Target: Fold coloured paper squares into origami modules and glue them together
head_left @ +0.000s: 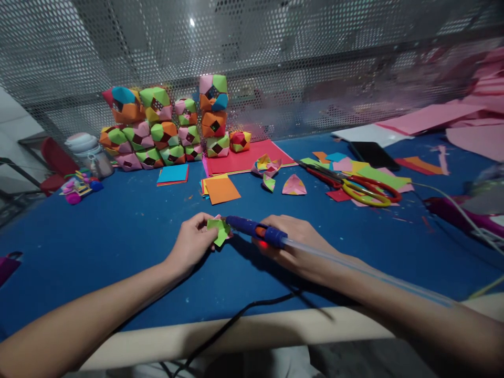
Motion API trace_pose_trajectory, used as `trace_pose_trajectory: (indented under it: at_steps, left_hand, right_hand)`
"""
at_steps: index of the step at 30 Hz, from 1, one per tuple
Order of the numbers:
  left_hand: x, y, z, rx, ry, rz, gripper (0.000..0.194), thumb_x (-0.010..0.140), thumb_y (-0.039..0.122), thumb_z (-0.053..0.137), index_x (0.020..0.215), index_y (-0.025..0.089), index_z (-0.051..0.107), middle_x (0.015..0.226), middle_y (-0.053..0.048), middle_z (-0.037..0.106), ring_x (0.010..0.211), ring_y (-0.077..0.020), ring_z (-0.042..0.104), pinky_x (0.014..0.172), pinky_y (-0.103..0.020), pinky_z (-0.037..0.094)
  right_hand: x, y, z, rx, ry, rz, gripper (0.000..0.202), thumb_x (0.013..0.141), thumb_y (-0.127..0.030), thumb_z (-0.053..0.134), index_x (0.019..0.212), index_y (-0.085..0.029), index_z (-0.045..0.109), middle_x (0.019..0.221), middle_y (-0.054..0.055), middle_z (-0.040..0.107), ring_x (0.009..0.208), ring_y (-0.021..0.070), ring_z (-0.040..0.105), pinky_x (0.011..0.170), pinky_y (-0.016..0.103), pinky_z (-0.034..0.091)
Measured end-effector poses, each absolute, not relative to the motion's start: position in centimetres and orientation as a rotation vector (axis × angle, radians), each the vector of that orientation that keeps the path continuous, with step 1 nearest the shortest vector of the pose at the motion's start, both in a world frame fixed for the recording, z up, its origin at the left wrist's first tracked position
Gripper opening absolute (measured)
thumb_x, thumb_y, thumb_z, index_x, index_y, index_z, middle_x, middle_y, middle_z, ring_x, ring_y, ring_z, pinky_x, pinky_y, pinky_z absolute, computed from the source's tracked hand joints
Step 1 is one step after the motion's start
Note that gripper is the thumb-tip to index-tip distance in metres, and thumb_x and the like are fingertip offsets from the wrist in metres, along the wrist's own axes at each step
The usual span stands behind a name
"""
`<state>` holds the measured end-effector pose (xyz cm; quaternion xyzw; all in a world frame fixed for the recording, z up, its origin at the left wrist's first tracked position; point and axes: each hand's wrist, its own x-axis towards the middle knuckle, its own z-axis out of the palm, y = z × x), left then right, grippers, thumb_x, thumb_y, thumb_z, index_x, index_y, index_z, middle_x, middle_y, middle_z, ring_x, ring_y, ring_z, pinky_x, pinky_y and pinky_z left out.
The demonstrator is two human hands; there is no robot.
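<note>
Between the thumb and fingers of my left hand [192,239] is a small folded paper piece [219,232], green with some pink at its edges. My right hand [295,241] is wrapped round a blue hot glue gun [246,226], its nozzle at the upper edge of the folded piece. A red light glows on the gun's side, and a long clear glue stick [334,256] sticks out of its back over my right forearm. Whether the nozzle touches the paper I cannot tell. Beyond my hands lie an orange paper square [222,189] and a pink folded piece [294,186].
Stacked folded-paper balls [163,134] stand against the perforated metal screen [260,63]. Scissors [366,191] lie on paper scraps at right, near a black phone [374,154]. Blue squares [173,174] and red sheets [248,157] lie farther back. A black cable [252,305] crosses the table's front edge.
</note>
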<state>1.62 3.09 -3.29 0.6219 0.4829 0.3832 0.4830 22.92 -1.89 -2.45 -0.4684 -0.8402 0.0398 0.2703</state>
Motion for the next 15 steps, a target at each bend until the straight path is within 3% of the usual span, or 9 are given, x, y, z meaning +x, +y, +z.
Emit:
trace_pose_trajectory:
  at_steps: [15]
  left_hand:
    - [1.93,2.83,-2.8,1.523,1.153,0.903,0.008,0.071,0.023,0.059,0.075,0.016,0.056,0.06,0.003,0.062,0.051,-0.0088,0.053,0.044,-0.018,0.044]
  right_hand:
    - [22.8,-1.9,-2.55,-1.244,-2.283,0.129,0.023,0.086,-0.033,0.043,0.088,-0.014,0.056,0.078,0.008,0.064,0.067,0.0178,0.055,0.061,0.028,0.039]
